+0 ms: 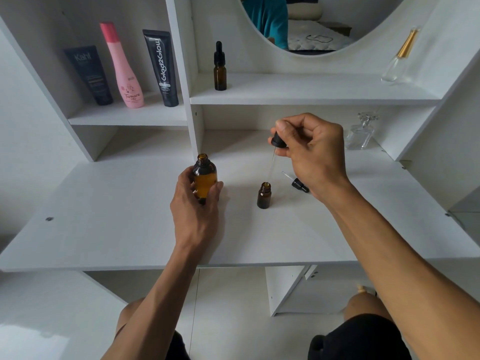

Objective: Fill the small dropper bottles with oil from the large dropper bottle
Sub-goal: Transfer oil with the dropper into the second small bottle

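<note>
The large amber bottle (204, 176) stands uncapped on the white desk (130, 229), and my left hand (196, 209) grips it round its lower half. My right hand (311, 154) pinches the black bulb of the large dropper (275, 141); its glass tube points straight down into the mouth of a small open amber bottle (264, 194). A small black dropper cap (298, 183) lies on the desk just right of that bottle, partly behind my right wrist. A second small amber bottle (220, 67), capped, stands on the upper shelf.
Three cosmetic containers (122, 68) stand on the left shelf. A clear perfume bottle (359, 133) sits in the lower right nook and another with a gold cap (401, 58) on the upper right. A round mirror (298, 22) hangs above. My knees are under the desk.
</note>
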Demonstrator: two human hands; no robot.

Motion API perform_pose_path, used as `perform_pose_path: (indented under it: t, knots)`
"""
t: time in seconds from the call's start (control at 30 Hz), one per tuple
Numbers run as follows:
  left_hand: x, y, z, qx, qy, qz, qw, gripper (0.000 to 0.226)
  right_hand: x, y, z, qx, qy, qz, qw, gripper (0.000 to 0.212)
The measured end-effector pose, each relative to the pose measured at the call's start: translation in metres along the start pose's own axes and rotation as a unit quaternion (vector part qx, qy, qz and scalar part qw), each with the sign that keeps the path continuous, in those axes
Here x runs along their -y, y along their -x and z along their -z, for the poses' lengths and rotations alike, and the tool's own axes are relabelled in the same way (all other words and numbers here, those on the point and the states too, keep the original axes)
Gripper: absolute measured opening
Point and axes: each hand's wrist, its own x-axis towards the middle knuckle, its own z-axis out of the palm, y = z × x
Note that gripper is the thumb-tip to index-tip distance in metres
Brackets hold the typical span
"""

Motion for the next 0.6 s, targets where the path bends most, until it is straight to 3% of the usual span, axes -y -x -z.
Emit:
perform_pose_path:
  t: [0.6]
  knots:
    - [-0.0018,0.0009,-0.0001,0.002,0.005,0.000,1.000,0.053,-0.0023,0.0006,-0.0010,0.008,0.031,0.017,0.999,0.012]
